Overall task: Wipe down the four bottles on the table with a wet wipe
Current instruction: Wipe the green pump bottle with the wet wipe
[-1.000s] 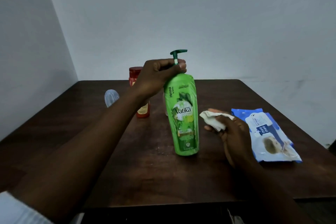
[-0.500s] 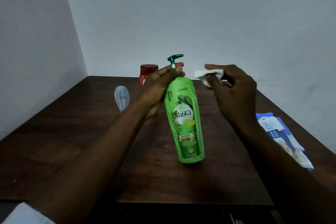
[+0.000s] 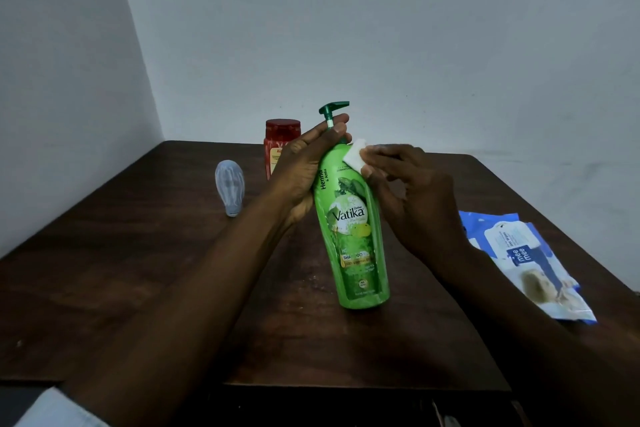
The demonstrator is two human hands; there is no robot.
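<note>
Your right hand [image 3: 412, 198] has dropped from mid-air, pinching the wipe [image 3: 354, 159] onto the green bottle's [image 3: 353, 229] shoulder. Your left hand [image 3: 304, 177] grips its neck, steadying it upright mid-table [image 3: 138, 270] against the rubbing.

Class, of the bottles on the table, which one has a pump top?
The tall green bottle, gripped at its neck by the left hand. The red-lidded bottle and small clear bottle behind show no pump.
</note>
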